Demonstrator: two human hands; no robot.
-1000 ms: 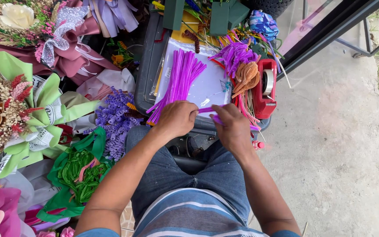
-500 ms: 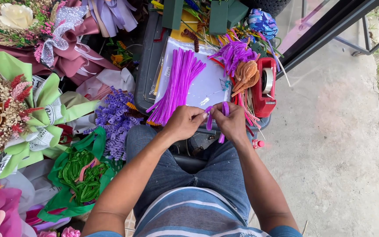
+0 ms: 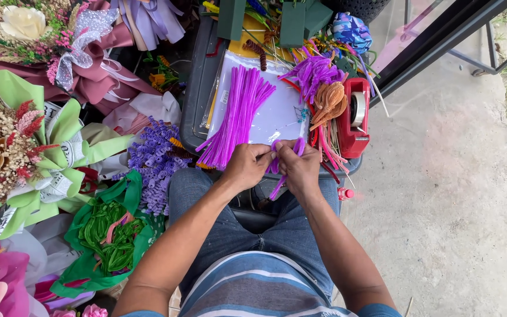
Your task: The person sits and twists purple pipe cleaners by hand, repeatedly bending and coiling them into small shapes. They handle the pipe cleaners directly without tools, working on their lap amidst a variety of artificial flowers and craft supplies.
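From where I watch, the far left is crowded with finished bouquets: a dried-flower bouquet (image 3: 1, 155) wrapped in light green paper, and above it a maroon-wrapped bouquet (image 3: 60, 53) tied with a glittery silver ribbon. Lower down sits a green bag (image 3: 104, 235) holding green stems and a few pink ones, and just right of it a heap of small lilac twisted blossoms (image 3: 154, 158) lies against my left knee. Further in, a dark tray (image 3: 198, 100) rests across the lap, carrying a white plastic sheet, and on that sheet a thick bundle of purple pipe cleaners (image 3: 236, 114) fans out diagonally, its lower ends almost reaching my left hand (image 3: 246, 167). That hand is closed, fingertips pinching the purple pipe cleaner piece (image 3: 283, 167) from the left; my right hand (image 3: 302, 170) is curled around the same piece from the other side, the two hands touching over the near edge of the tray. The piece is short, fuzzy and vivid purple, bent into loops above the knuckles, with one loose end hanging down between the hands towards the jeans. Nothing lies over it but my own fingers, which hide its middle. To the right are a bunch of curled purple cleaners (image 3: 312, 73), an orange twisted bunch (image 3: 330, 103), then a red tape dispenser (image 3: 356, 117) at the tray's edge, with bare concrete floor (image 3: 441, 176) beyond.
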